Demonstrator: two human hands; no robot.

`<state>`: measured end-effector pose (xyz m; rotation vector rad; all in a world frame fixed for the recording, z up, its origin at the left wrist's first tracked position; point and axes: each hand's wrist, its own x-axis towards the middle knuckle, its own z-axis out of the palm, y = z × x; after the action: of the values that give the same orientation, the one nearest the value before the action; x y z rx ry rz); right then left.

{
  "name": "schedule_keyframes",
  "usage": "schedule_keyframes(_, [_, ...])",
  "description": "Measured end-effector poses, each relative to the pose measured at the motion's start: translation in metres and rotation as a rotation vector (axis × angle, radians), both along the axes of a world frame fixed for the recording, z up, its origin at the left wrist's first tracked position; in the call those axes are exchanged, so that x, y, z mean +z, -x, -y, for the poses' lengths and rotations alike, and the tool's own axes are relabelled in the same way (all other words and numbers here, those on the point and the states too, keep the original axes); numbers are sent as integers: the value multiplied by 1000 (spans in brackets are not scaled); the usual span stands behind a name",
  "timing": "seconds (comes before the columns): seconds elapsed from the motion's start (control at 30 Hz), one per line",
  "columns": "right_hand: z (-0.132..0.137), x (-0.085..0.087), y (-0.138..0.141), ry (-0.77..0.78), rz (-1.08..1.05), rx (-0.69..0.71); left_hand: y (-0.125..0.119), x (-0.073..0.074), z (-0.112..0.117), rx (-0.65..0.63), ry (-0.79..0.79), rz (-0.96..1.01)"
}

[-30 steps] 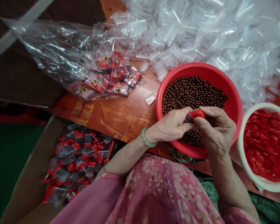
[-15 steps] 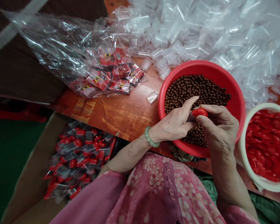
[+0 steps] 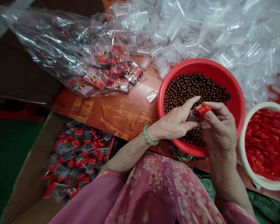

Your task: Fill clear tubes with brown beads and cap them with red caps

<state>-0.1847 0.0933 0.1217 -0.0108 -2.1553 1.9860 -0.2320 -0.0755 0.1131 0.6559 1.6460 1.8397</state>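
Over a red bowl (image 3: 226, 68) of small brown balls (image 3: 193, 87), both of my hands meet at one small container. My left hand (image 3: 177, 121), with a green bead bracelet at the wrist, grips a clear plastic container (image 3: 192, 116) between thumb and fingers; its inside looks dark. In my right hand (image 3: 220, 127) a red cap (image 3: 203, 109) is pinched between thumb and forefinger, at the container's open end. Whether the cap sits fully on the container I cannot tell.
A white tub (image 3: 241, 146) of red caps stands at the right. Clear empty containers (image 3: 177, 31) are heaped at the back. At left lies a plastic bag (image 3: 60, 40) with red packets (image 3: 98, 77). Below the table edge, a cardboard box (image 3: 30, 174) holds capped containers (image 3: 77, 155).
My right hand has turned the red cap, and it has shifted slightly right. More of the clear container shows between my hands. The whole view has moved a little.
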Motion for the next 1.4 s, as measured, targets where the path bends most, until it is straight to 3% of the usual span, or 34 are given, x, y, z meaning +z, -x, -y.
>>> schedule_keyframes(0.2, [1, 0, -2, -90, -11, -27, 1, 1, 3, -11, -2, -18])
schedule_keyframes(0.47, [9, -1, -9, -227, -62, -86, -5, 0, -3, 101, 54, -47])
schedule_keyframes(0.63, [9, -2, -12, -442, -242, -45, -4, 0, 0, 82, 34, -80])
schedule_keyframes(0.8, [5, 5, -11, -810, -366, 97, 1, -5, -1, 61, -187, 98])
schedule_keyframes(0.93, [7, 10, -5, -1019, -421, 140, 3, -2, -4, 27, -257, 320])
schedule_keyframes(1.03, [11, 9, -2, -1118, -453, 98, 3, 2, -6, -18, -304, 473])
schedule_keyframes(1.23, [14, 11, -2, -1261, -515, 46, 4, 1, -6, -107, -413, 588])
schedule_keyframes(1.4, [13, 12, 0, -1268, -433, 107, 8, 4, -2, -135, -392, 657])
